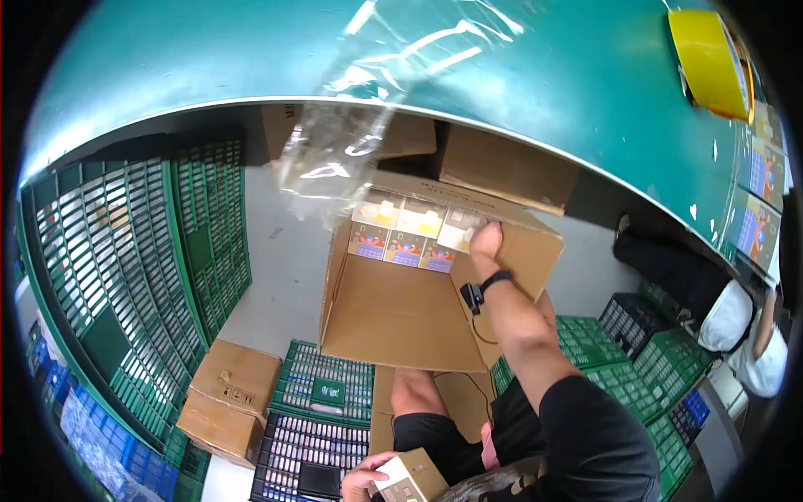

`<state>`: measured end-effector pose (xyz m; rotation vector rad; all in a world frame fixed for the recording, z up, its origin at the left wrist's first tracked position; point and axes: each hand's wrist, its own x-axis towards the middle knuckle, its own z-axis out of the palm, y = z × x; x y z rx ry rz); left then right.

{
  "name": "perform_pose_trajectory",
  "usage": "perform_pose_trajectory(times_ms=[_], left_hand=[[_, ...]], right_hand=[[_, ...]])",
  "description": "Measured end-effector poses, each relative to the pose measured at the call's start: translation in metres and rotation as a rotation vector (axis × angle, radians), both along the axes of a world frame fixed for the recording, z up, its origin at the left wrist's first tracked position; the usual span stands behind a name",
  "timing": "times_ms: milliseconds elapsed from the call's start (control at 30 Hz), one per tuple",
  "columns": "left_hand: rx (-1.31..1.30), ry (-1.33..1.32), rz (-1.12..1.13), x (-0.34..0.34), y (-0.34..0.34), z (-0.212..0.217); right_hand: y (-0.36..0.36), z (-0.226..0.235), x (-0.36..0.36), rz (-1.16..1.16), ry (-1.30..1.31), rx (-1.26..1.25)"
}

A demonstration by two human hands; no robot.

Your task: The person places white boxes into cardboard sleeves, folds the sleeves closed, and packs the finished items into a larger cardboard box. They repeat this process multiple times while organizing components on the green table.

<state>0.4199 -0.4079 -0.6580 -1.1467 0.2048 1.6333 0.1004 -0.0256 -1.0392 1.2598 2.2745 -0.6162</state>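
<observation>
Head view: your left hand (pixel 361 479) holds one small box (pixel 411 478) down low near your black shorts (pixel 425 432), maybe to keep it close. Your right hand (pixel 487 241) is inside the big cardboard carton (pixel 401 314), at the right end of a row of printed boxes (pixel 404 248). I can't tell if it pinches one. The row sits along the far wall, which probably helps it stay straight.

Before me: glossy teal table (pixel 569 92). On it: crumpled clear plastic bag (pixel 335 159) drooping over near edge, round yellow tape roll (pixel 707 63), small printed boxes (pixel 755 222). Grey floor (pixel 280 284): green slatted plastic crates (pixel 198 249).
</observation>
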Motion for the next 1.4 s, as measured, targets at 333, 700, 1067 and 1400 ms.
perform_pose_trajectory(times_ms=[333, 700, 1067, 1400], left_hand=[[-0.347, -0.026, 0.093, -0.075, 0.038, 0.044], [-0.323, 0.985, -0.596, -0.231, -0.02, -0.023], [-1.822, 1.331, -0.86, -0.281, 0.036, -0.114], [-1.652, 1.079, -1.001, -0.239, 0.013, -0.181]], right_hand=[[-0.088, -0.003, 0.077, -1.069, 0.186, -0.931], [-0.117, 0.211, 0.069, 0.203, -0.287, -1.791], [-0.083, 0.146, 0.074, -0.163, 0.096, -1.169], [-0.154, -0.002, 0.068, -0.065, 0.11, -1.073]])
